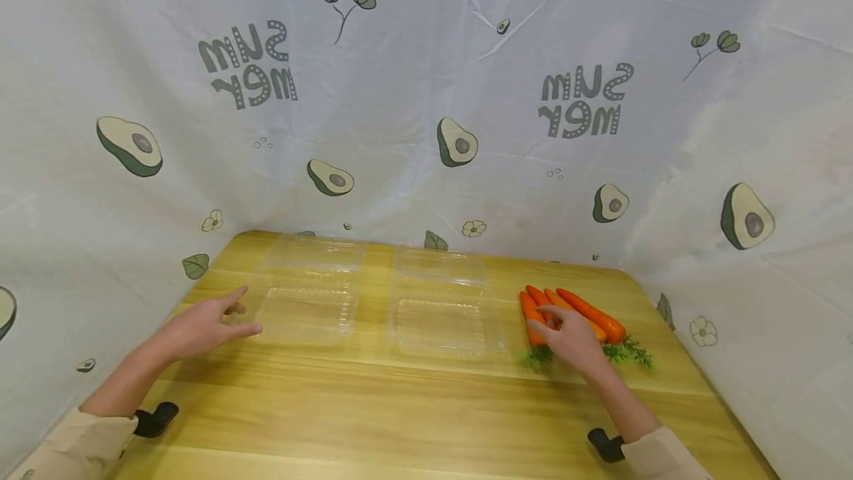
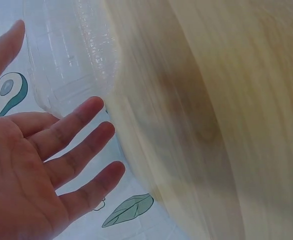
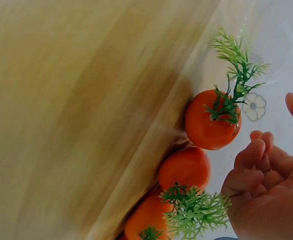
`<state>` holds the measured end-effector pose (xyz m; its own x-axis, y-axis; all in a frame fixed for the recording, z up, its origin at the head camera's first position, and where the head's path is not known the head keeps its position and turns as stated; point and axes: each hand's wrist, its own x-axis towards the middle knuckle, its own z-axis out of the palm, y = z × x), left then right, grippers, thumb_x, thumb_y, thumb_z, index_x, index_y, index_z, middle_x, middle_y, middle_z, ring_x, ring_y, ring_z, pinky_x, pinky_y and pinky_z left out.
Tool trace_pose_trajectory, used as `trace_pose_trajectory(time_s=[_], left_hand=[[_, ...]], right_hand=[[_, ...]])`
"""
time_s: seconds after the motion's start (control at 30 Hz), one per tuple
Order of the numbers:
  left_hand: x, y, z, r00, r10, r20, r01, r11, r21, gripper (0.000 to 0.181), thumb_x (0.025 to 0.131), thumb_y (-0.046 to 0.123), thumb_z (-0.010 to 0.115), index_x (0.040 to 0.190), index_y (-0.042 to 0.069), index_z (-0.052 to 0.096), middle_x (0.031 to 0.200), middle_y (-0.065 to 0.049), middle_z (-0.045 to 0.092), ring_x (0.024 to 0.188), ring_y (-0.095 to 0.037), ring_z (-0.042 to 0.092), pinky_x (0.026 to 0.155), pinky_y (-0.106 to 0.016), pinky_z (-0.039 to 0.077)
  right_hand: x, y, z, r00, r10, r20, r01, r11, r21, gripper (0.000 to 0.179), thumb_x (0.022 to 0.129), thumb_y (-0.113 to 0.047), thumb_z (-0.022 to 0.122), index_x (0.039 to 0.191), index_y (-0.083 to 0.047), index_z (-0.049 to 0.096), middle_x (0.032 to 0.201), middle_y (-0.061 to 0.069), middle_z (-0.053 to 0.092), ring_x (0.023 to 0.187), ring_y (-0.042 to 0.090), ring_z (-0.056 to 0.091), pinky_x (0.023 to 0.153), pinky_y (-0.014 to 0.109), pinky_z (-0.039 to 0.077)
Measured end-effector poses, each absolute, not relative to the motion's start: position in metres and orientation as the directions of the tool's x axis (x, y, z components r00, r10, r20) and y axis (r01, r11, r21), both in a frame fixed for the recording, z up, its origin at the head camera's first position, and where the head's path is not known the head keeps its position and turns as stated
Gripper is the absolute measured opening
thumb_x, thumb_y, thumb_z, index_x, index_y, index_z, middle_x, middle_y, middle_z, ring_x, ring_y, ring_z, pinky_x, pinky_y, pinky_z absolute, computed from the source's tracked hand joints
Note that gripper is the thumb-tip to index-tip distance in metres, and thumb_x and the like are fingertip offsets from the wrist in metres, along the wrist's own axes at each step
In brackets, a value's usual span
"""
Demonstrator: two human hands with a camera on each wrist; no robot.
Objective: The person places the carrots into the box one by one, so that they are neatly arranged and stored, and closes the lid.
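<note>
My left hand (image 1: 203, 328) hovers at the left side of a clear plastic clamshell box (image 1: 306, 311), thumb and fingers spread and nothing held. Its palm and straight fingers (image 2: 81, 145) show in the left wrist view. Over a row of several orange carrots (image 1: 595, 311) with green leafy tops is my right hand (image 1: 573, 339), its fingers loosely bent and holding nothing. In the right wrist view the thick end of one carrot (image 3: 206, 130) lies close to the fingertips, with a gap between. A second clear clamshell box (image 1: 440, 326) lies between the first box and the carrots. Both lids stand open toward the back.
The wooden table (image 1: 373, 421) has rounded back corners. A white cloth (image 1: 400, 95) printed with avocados and lettering hangs behind it and along both sides. Black wrist mounts (image 1: 155, 419) show below each hand near the beige sleeves (image 1: 87, 439).
</note>
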<state>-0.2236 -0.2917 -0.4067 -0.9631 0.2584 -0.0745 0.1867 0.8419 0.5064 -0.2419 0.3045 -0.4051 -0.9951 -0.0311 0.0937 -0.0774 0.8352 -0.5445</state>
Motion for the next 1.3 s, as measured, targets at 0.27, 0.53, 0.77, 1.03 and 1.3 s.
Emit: trace_pose_trajectory(time_s=[0.27, 0.53, 0.77, 1.03, 1.3], left_hand=[[-0.222, -0.290, -0.407, -0.966, 0.249, -0.074, 0.175, 0.833, 0.525, 0.096, 0.096, 0.050, 0.064, 0.155, -0.013, 0.020, 0.132, -0.032, 0.059, 0.117, -0.049, 0.059, 0.089, -0.061, 0.048], [-0.223, -0.289, -0.405, -0.967, 0.241, -0.087, 0.161, 0.835, 0.527, 0.097, 0.096, 0.051, 0.064, 0.155, -0.012, 0.020, 0.133, -0.032, 0.058, 0.118, -0.050, 0.058, 0.090, -0.061, 0.048], [-0.223, -0.288, -0.403, -0.966, 0.238, -0.099, 0.150, 0.832, 0.534, 0.097, 0.096, 0.051, 0.064, 0.156, -0.011, 0.020, 0.132, -0.032, 0.058, 0.117, -0.049, 0.058, 0.089, -0.059, 0.049], [-0.224, -0.289, -0.404, -0.969, 0.234, -0.084, 0.156, 0.836, 0.526, 0.096, 0.095, 0.051, 0.064, 0.155, -0.011, 0.022, 0.129, -0.033, 0.060, 0.115, -0.049, 0.059, 0.088, -0.059, 0.049], [-0.224, -0.289, -0.406, -0.973, 0.218, -0.073, 0.148, 0.838, 0.525, 0.096, 0.094, 0.052, 0.066, 0.156, -0.009, 0.024, 0.129, -0.033, 0.060, 0.115, -0.049, 0.060, 0.088, -0.060, 0.048]], right_hand=[[-0.242, 0.311, -0.412, -0.999, 0.012, 0.036, -0.008, 0.850, -0.526, 0.059, 0.096, -0.036, 0.069, 0.134, 0.007, 0.059, 0.063, 0.001, 0.044, 0.051, 0.013, 0.032, 0.051, 0.029, 0.031], [-0.242, 0.312, -0.413, -0.999, 0.044, -0.026, 0.051, 0.874, -0.484, 0.067, 0.093, -0.038, 0.068, 0.137, 0.010, 0.055, 0.054, -0.001, 0.040, 0.049, 0.013, 0.031, 0.052, 0.030, 0.032], [-0.243, 0.314, -0.411, -0.997, 0.066, -0.044, 0.079, 0.896, -0.437, 0.068, 0.090, -0.038, 0.071, 0.134, 0.013, 0.057, 0.099, 0.026, 0.069, 0.068, 0.021, 0.054, 0.069, 0.037, 0.046], [-0.244, 0.316, -0.412, -0.996, 0.077, -0.048, 0.090, 0.895, -0.437, 0.065, 0.088, -0.035, 0.073, 0.130, 0.013, 0.060, 0.129, 0.035, 0.060, 0.104, 0.043, 0.064, 0.087, 0.053, 0.052], [-0.242, 0.318, -0.413, -0.995, 0.081, -0.064, 0.101, 0.889, -0.446, 0.066, 0.089, -0.039, 0.074, 0.126, 0.015, 0.062, 0.121, 0.035, 0.063, 0.084, 0.027, 0.063, 0.076, 0.043, 0.052]])
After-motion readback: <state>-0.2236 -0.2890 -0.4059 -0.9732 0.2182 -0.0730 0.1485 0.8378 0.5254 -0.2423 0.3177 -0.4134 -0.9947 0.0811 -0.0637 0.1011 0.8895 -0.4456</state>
